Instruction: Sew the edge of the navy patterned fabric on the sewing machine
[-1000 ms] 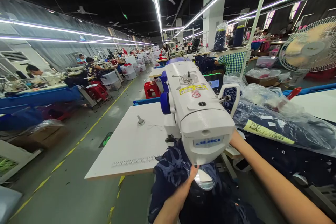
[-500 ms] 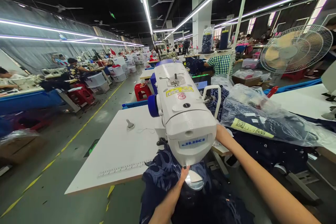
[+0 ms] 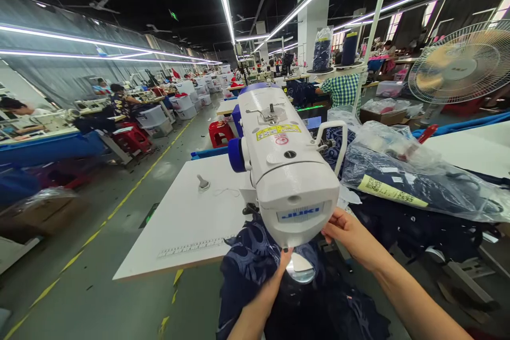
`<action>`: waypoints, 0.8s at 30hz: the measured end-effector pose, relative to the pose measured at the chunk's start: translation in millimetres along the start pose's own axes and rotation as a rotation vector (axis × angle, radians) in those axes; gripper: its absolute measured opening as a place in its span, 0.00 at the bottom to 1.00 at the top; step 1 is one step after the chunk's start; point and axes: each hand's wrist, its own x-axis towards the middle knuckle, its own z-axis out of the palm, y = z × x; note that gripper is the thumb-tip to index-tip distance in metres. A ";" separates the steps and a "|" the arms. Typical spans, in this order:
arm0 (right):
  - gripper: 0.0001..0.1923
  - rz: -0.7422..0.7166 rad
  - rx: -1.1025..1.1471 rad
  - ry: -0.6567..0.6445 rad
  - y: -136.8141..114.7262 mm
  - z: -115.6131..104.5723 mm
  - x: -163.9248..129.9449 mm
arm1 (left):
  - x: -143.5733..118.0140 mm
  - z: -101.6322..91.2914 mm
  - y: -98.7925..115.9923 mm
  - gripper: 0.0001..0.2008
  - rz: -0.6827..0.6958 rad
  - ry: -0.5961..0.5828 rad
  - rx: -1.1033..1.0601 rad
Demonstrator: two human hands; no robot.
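Observation:
A white JUKI sewing machine (image 3: 292, 170) stands on a white table (image 3: 191, 218) right in front of me. Dark navy patterned fabric (image 3: 251, 255) lies bunched under its head and hangs off the near edge. My left hand (image 3: 281, 271) reaches up from below and rests on this fabric, its fingertips tucked under the machine head. My right hand (image 3: 348, 234) sits at the lower right corner of the head with its fingers curled against the casing. Whatever those fingers grip is hidden.
A clear plastic bag of dark garments (image 3: 418, 180) lies to the right of the machine, and a standing fan (image 3: 462, 64) is behind it. A person in a green checked shirt (image 3: 342, 90) sits beyond. Red stools (image 3: 221, 133) and other workers at tables line the aisle on the left.
My right hand has come from behind the machine's right side forward to the front lower corner of the head. The left hand stays on the fabric. The view shifted slightly.

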 end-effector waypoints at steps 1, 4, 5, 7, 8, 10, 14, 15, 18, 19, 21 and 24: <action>0.13 -0.010 -0.019 0.013 0.3 2.1 -1.7 | -8.5 -4.7 2.3 0.26 0.045 0.017 0.051; 0.14 -0.026 -0.112 0.032 -1.2 7.2 -7.9 | -23.6 -11.4 6.5 0.27 0.063 0.085 0.137; 0.14 -0.027 -0.148 0.032 -2.3 8.1 -10.3 | -23.9 -10.6 7.2 0.27 0.050 0.092 0.150; 0.14 -0.053 -0.236 0.032 -4.5 8.4 -15.5 | -18.8 -6.1 7.5 0.27 0.025 0.083 0.155; 0.13 -0.092 -0.291 0.033 -5.2 7.8 -18.1 | -14.8 -3.8 7.2 0.27 0.006 0.078 0.148; 0.09 -0.223 -0.410 0.060 -5.2 6.5 -23.4 | -8.3 -1.2 5.7 0.27 -0.027 0.068 0.099; 0.10 -0.387 -0.538 0.106 0.4 9.0 -32.6 | -11.5 -6.3 3.8 0.26 -0.085 0.058 -0.082; 0.11 -0.406 -0.567 0.095 2.6 11.0 -34.2 | -15.0 -8.2 4.6 0.25 -0.107 0.070 -0.143; 0.14 -0.539 -0.732 0.031 10.7 17.8 -35.6 | -25.5 -10.3 10.9 0.24 -0.147 0.120 -0.316; 0.15 -0.594 -0.800 0.015 13.8 19.5 -35.1 | -28.1 -9.5 13.7 0.24 -0.148 0.130 -0.358; 0.16 -0.668 -0.907 0.028 20.0 21.6 -33.1 | -31.6 -6.2 19.1 0.23 -0.138 0.143 -0.411; 0.15 -0.739 -0.991 0.046 26.2 22.1 -29.7 | -35.2 -0.5 24.9 0.21 -0.108 0.185 -0.471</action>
